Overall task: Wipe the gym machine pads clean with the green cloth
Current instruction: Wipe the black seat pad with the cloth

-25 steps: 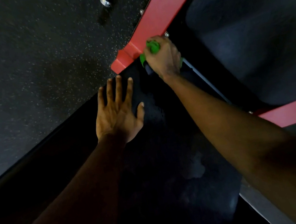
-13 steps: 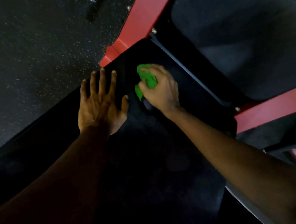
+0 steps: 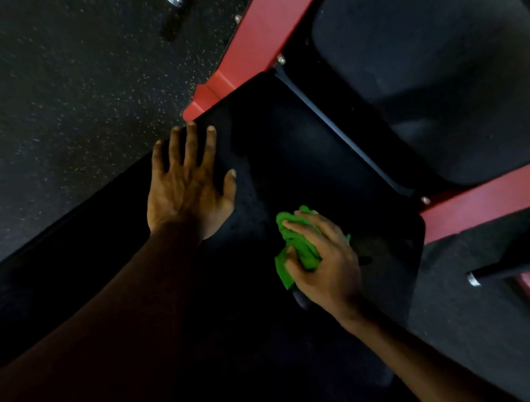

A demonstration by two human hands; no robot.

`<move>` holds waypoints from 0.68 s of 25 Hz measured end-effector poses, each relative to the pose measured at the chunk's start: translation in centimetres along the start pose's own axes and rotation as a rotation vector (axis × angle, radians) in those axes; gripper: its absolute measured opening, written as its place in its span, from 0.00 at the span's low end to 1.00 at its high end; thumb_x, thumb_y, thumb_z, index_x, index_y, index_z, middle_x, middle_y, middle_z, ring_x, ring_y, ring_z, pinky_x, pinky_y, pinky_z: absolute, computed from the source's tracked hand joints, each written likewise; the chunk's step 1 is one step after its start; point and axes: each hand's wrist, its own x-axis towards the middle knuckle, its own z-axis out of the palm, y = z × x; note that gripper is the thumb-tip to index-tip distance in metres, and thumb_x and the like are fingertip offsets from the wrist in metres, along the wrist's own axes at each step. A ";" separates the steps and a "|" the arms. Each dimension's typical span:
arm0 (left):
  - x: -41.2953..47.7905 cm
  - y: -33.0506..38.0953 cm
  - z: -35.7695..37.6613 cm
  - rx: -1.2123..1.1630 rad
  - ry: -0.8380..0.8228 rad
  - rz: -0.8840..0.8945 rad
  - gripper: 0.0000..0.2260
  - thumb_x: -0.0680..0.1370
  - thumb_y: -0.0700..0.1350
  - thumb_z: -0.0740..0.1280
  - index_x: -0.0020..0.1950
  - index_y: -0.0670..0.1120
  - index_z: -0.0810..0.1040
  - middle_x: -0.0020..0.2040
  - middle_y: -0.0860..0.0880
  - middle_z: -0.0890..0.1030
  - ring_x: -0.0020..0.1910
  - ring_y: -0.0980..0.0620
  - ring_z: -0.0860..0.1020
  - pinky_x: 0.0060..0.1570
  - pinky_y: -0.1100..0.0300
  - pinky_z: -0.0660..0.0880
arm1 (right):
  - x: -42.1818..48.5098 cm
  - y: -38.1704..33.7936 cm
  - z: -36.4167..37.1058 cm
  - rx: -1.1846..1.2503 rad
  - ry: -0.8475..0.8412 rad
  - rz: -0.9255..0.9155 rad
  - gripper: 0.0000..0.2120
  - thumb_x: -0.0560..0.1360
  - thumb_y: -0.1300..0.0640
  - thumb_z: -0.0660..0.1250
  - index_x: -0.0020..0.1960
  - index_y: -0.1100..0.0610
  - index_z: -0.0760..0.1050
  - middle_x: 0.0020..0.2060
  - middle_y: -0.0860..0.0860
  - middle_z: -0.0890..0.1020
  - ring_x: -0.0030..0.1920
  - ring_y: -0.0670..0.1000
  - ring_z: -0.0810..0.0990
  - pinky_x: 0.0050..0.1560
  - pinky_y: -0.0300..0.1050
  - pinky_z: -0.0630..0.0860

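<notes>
Green cloth (image 3: 294,248) soft, crumpled; pad (image 3: 300,147) matt black; frame (image 3: 268,28) glossy red metal.

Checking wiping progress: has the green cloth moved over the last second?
Yes. The green cloth, gripped by the right hand, has come toward the person along the black pad, away from the red frame's end.

Right hand (image 3: 326,260) dragged green cloth (image 3: 293,248) back down pad (image 3: 300,147).

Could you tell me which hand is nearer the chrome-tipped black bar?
Right. The right hand, gripping the green cloth, lies left of the bar; the left hand rests farther up-left.
</notes>
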 end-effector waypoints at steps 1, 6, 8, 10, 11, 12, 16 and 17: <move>0.0 -0.1 0.0 0.001 -0.004 0.000 0.33 0.80 0.62 0.48 0.82 0.46 0.51 0.81 0.41 0.54 0.79 0.40 0.54 0.76 0.41 0.52 | 1.5 0.0 0.3 -0.009 0.029 0.010 0.20 0.71 0.49 0.66 0.62 0.47 0.82 0.66 0.44 0.78 0.69 0.47 0.74 0.67 0.45 0.73; 0.0 -0.1 -0.1 0.007 0.003 -0.004 0.33 0.80 0.62 0.48 0.82 0.47 0.51 0.81 0.41 0.55 0.79 0.41 0.54 0.77 0.41 0.52 | 16.5 -1.1 2.8 0.023 0.178 0.184 0.20 0.69 0.45 0.63 0.58 0.47 0.83 0.59 0.46 0.82 0.58 0.50 0.81 0.57 0.50 0.79; 0.0 -0.2 0.1 0.017 0.013 -0.001 0.33 0.80 0.62 0.48 0.82 0.47 0.51 0.81 0.41 0.55 0.79 0.41 0.54 0.77 0.42 0.52 | 19.5 -1.7 3.1 0.016 0.175 0.225 0.18 0.69 0.46 0.66 0.57 0.47 0.83 0.58 0.47 0.82 0.57 0.52 0.81 0.56 0.51 0.79; -0.1 -0.2 0.0 0.021 0.007 -0.001 0.33 0.80 0.62 0.48 0.82 0.47 0.51 0.81 0.42 0.55 0.79 0.41 0.55 0.76 0.42 0.52 | 17.7 -2.1 3.1 0.027 0.135 0.164 0.19 0.69 0.47 0.65 0.58 0.47 0.83 0.59 0.47 0.82 0.58 0.51 0.81 0.59 0.49 0.78; -0.1 -0.2 -0.1 0.019 0.011 0.002 0.33 0.80 0.62 0.48 0.82 0.47 0.51 0.81 0.42 0.55 0.78 0.40 0.55 0.76 0.42 0.52 | 15.6 -2.1 2.7 0.042 0.113 0.110 0.20 0.69 0.47 0.65 0.59 0.48 0.83 0.60 0.46 0.82 0.60 0.50 0.80 0.61 0.47 0.77; 0.0 -0.2 0.0 0.019 0.017 0.006 0.34 0.80 0.62 0.49 0.82 0.47 0.52 0.81 0.41 0.55 0.78 0.40 0.55 0.76 0.42 0.52 | 12.7 -2.1 2.3 0.063 0.091 0.060 0.21 0.69 0.47 0.64 0.59 0.48 0.83 0.61 0.46 0.81 0.63 0.49 0.79 0.64 0.47 0.76; 0.0 -0.2 0.1 0.000 0.017 0.029 0.33 0.81 0.61 0.52 0.81 0.45 0.55 0.80 0.40 0.58 0.78 0.39 0.57 0.75 0.41 0.52 | -1.1 -2.7 0.8 0.087 0.024 -0.142 0.19 0.70 0.56 0.70 0.60 0.52 0.83 0.63 0.48 0.81 0.67 0.48 0.75 0.71 0.44 0.70; 0.0 -0.3 -0.1 -0.020 0.028 0.039 0.32 0.81 0.59 0.53 0.81 0.44 0.56 0.80 0.40 0.58 0.78 0.39 0.57 0.75 0.42 0.52 | -3.3 -2.5 0.5 0.069 -0.002 -0.182 0.19 0.70 0.57 0.70 0.60 0.52 0.83 0.64 0.48 0.81 0.68 0.48 0.75 0.71 0.44 0.69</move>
